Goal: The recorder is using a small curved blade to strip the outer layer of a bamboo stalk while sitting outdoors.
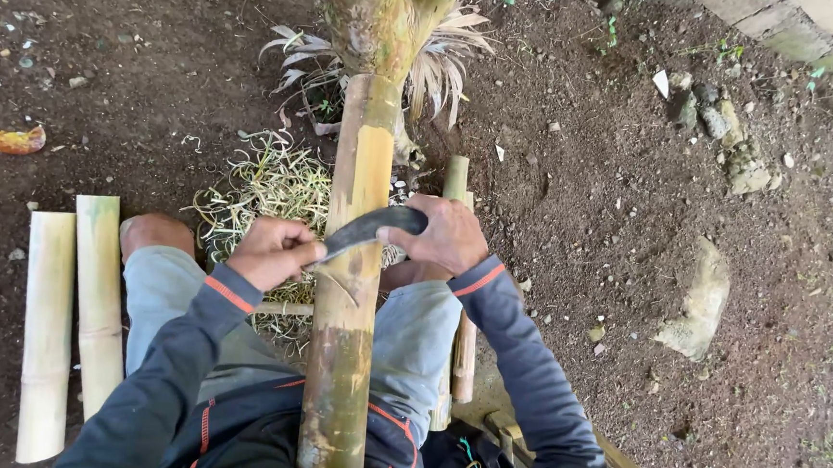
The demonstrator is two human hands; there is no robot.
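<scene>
Seated on bare soil, bamboo pole [351, 288] propped lengthwise between knees, far end braced against tree base [377, 20]. Curved blade [371, 227] laid across pole: left hand [271, 252] clamped on handle, right hand [447, 234] closed over tip, steadying the scrape. Shavings [270, 186] heaped beneath; two cut lengths [69, 319] aside.

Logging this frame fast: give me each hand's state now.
Left hand: closed on the handle end of the curved blade.
Right hand: closed over the blade's far end, across the bamboo pole.

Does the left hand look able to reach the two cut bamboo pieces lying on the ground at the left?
Probably yes. The left hand grips the curved blade, but bare soil and only the person's knee lie between it and the bamboo pieces.
</scene>
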